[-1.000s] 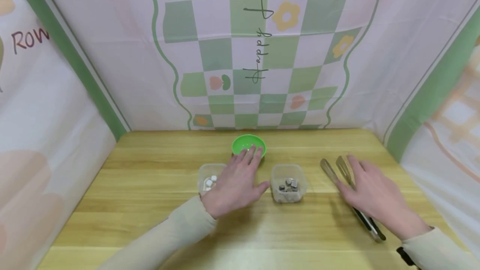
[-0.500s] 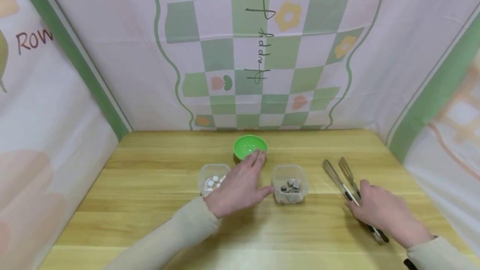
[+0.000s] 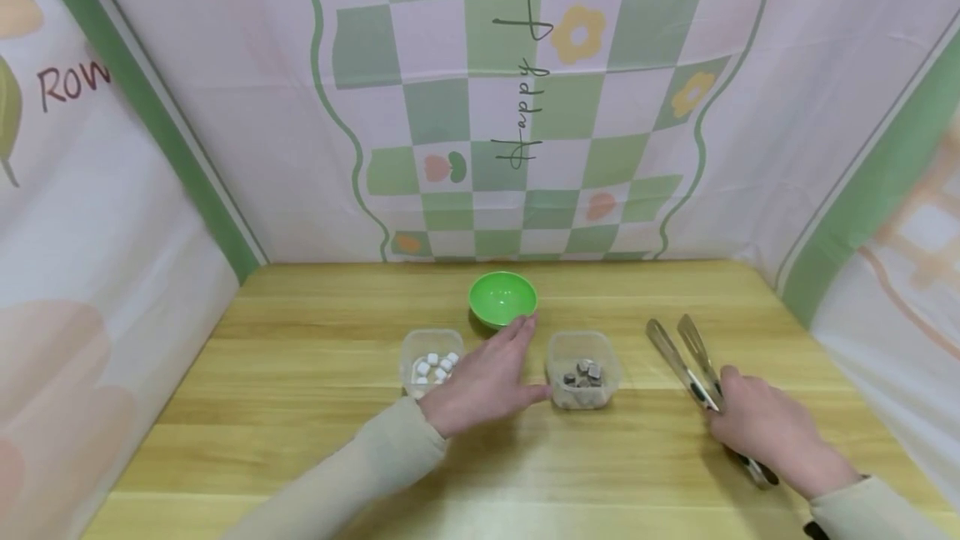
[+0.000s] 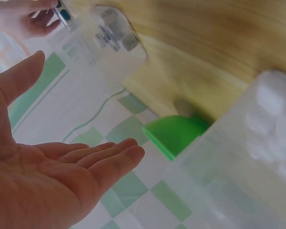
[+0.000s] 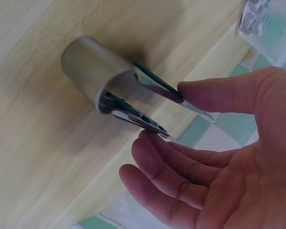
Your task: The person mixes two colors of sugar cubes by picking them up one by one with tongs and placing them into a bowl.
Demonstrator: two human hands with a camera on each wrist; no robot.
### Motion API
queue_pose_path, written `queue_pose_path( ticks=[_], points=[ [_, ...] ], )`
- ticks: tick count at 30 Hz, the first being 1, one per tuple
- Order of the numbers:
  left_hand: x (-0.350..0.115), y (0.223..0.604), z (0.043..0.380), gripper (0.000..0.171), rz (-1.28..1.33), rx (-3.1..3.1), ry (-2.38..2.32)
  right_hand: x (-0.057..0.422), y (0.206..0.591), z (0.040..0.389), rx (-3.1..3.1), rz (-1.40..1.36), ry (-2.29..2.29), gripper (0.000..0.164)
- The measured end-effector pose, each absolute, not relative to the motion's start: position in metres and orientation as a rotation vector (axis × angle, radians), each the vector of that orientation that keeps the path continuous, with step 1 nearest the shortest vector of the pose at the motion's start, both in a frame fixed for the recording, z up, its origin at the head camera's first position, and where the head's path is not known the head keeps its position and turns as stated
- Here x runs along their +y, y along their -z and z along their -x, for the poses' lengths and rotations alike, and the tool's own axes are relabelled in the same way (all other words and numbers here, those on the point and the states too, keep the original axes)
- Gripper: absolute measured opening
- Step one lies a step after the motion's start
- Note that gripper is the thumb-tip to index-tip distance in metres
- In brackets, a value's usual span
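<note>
A pair of metal tongs lies at the right of the wooden table, blades pointing away. My right hand grips it near the handle; in the right wrist view the thumb presses one arm of the tongs and fingertips meet the other. My left hand hovers with straight, empty fingers between two clear plastic tubs. It partly covers the left tub, which holds white cubes. Grey metallic cubes sit in the right tub. A green bowl stands just beyond my left fingertips.
The wooden table ends at a hanging printed cloth along the back. More cloth hangs at the left and right sides. The bowl stands behind and between the two tubs.
My right hand has drawn back along the tongs from the blades to the handle and taken hold. My left hand has pulled slightly back from the bowl, showing more of it and the white cubes.
</note>
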State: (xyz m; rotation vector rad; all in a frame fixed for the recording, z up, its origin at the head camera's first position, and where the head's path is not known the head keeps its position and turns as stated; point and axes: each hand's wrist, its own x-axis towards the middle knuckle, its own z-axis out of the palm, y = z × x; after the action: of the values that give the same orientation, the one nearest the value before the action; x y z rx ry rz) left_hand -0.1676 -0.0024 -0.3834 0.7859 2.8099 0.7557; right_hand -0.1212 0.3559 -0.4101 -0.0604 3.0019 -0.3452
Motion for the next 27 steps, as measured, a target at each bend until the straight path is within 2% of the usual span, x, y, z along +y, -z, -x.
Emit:
queue_pose_path(
  ticks=[8, 19, 27],
  points=[
    [0.003, 0.390, 0.171, 0.108, -0.775, 2.752, -0.848, 0.360, 0.413, 0.120, 2.939, 0.000, 0.372, 0.038],
    [0.003, 0.393, 0.172, 0.108, -0.791, 2.737, -0.877, 0.365, 0.416, 0.118, 2.954, -0.023, 0.412, 0.027],
    [0.002, 0.390, 0.171, 0.107, -0.788, 2.728, -0.884, 0.368, 0.404, 0.113, 3.014, -0.044, 0.463, 0.020]
  ],
)
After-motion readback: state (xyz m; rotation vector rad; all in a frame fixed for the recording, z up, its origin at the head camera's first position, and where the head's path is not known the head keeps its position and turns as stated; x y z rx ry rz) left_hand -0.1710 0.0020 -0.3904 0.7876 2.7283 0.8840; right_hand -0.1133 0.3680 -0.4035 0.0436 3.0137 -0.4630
